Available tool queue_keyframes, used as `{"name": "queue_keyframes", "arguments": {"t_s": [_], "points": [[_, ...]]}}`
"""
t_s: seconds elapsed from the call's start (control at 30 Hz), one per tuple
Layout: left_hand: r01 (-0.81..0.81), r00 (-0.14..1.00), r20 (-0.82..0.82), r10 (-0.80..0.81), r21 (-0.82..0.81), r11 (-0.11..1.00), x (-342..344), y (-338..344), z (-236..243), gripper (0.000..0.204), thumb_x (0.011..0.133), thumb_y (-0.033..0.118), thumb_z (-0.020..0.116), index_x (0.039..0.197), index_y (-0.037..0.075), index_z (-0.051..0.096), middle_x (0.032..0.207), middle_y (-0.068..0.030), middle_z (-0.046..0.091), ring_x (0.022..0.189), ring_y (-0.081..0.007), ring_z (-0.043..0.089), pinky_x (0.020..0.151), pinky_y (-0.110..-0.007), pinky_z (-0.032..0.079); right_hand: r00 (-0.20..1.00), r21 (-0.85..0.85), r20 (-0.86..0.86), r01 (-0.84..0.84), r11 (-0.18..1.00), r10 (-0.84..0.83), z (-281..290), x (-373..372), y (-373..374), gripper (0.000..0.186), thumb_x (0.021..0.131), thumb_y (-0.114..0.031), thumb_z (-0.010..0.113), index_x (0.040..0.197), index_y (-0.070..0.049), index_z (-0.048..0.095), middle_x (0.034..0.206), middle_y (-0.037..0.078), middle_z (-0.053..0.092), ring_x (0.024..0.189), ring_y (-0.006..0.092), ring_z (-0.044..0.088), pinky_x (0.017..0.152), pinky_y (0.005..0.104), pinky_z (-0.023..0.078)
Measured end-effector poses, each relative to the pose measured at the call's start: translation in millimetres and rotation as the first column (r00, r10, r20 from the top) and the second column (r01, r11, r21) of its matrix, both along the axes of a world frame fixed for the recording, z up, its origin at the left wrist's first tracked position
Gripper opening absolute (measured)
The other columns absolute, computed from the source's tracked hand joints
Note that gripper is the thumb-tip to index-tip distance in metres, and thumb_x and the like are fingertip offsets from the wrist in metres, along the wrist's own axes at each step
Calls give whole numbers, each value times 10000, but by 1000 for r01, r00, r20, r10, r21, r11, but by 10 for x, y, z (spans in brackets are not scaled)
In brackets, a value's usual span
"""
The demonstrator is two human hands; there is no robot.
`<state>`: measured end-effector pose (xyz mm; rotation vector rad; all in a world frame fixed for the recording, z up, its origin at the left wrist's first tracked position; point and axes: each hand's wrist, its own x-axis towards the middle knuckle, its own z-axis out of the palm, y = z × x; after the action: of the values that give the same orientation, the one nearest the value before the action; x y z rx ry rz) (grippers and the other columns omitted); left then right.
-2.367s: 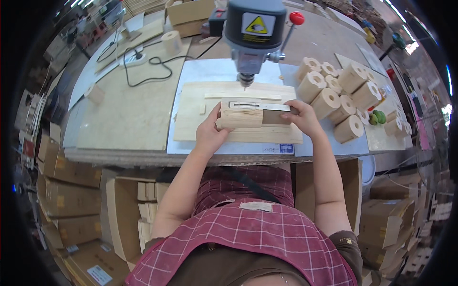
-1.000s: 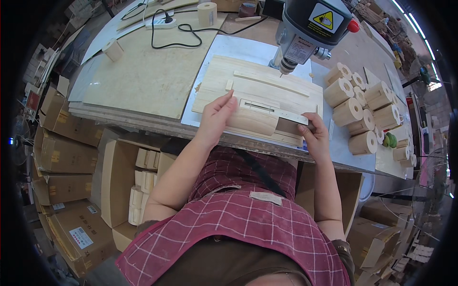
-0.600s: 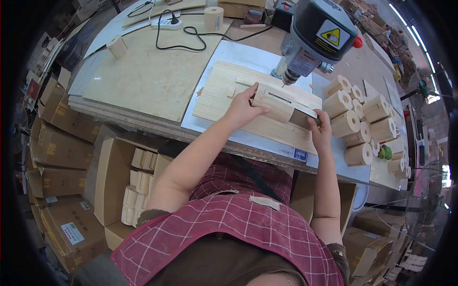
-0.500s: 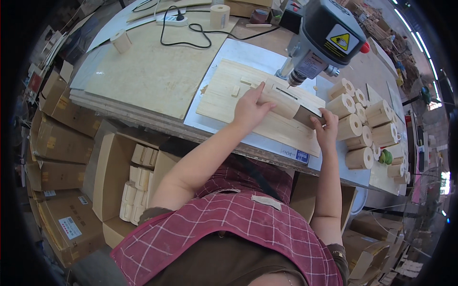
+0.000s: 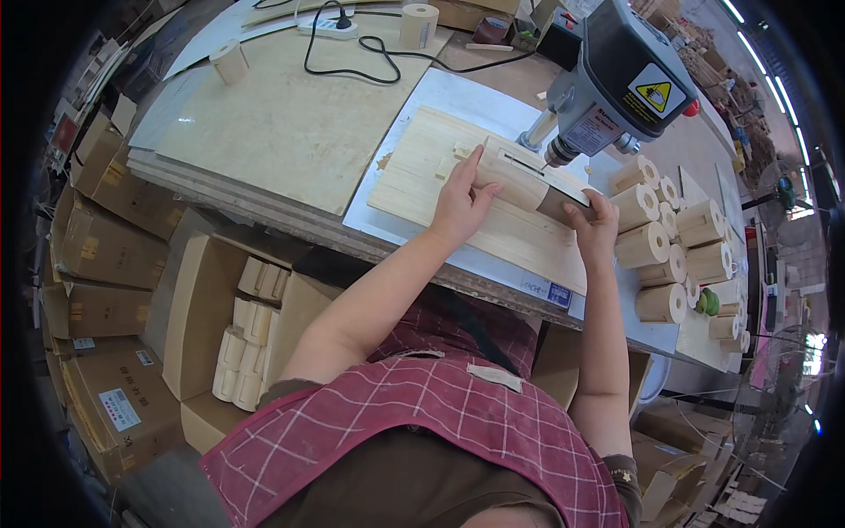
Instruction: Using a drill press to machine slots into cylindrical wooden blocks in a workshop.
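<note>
A pale wooden cylinder (image 5: pixel 519 183) with a long narrow slot along its upper side lies across a flat wooden board (image 5: pixel 414 176). My left hand (image 5: pixel 462 204) holds its left end, thumb on the near side and forefinger reaching over the top. At the other end is a dark grey, flat-looking piece (image 5: pixel 557 205), which my right hand (image 5: pixel 596 224) grips between thumb and fingers. How far that piece reaches into the wood is hidden. The bit of a drill press (image 5: pixel 616 97) hangs just above the slot's far side. Small wooden blocks (image 5: pixel 447 165) lie beyond my left hand.
Several drilled wooden cylinders (image 5: pixel 642 245) stand and lie stacked at the right, with a green object (image 5: pixel 709 299) among them. A black cable (image 5: pixel 378 53) runs from a white power strip (image 5: pixel 327 26). An open carton (image 5: pixel 201 321) of wooden pieces is below the table's left front.
The slotted cylinder has shifted slightly away from me and left relative to the drill bit, both hands still on it. The whole view has also moved a little.
</note>
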<state>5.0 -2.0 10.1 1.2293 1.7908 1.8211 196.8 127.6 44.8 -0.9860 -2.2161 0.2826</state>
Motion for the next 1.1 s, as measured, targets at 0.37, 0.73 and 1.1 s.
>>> {"name": "queue_keyframes", "arguments": {"t_s": [0.37, 0.73, 1.1], "points": [[15, 1000, -27, -14, 20, 1000, 31, 53, -57, 763, 678, 136, 723, 1318, 17, 325, 1036, -134, 518, 662, -183, 498, 585, -271, 435, 994, -128, 99, -42, 991, 55, 510, 160, 73, 384, 736, -276, 680, 1051, -72, 600, 886, 99, 613, 793, 251, 577, 723, 357, 450], [41, 999, 7, -41, 19, 999, 33, 107, -93, 772, 666, 106, 722, 1321, 11, 323, 998, -114, 515, 676, -161, 468, 569, -257, 404, 988, 75, -155, 1, 997, 11, 2034, -111, 1004, 472, 877, -487, 428, 1015, -77, 616, 776, 45, 604, 698, 104, 544, 631, 247, 421], [-25, 1000, -6, 25, 9, 1000, 25, 76, -119, 771, 670, 93, 720, 1327, 16, 324, 1007, -91, 510, 648, -118, 447, 553, -227, 403, 998, 261, -60, 47, 964, -33, 1857, -129, -90, 310, 859, -291, 489, 767, -4, 561, 628, 129, 526, 537, 225, 464, 551, 300, 391]]}}
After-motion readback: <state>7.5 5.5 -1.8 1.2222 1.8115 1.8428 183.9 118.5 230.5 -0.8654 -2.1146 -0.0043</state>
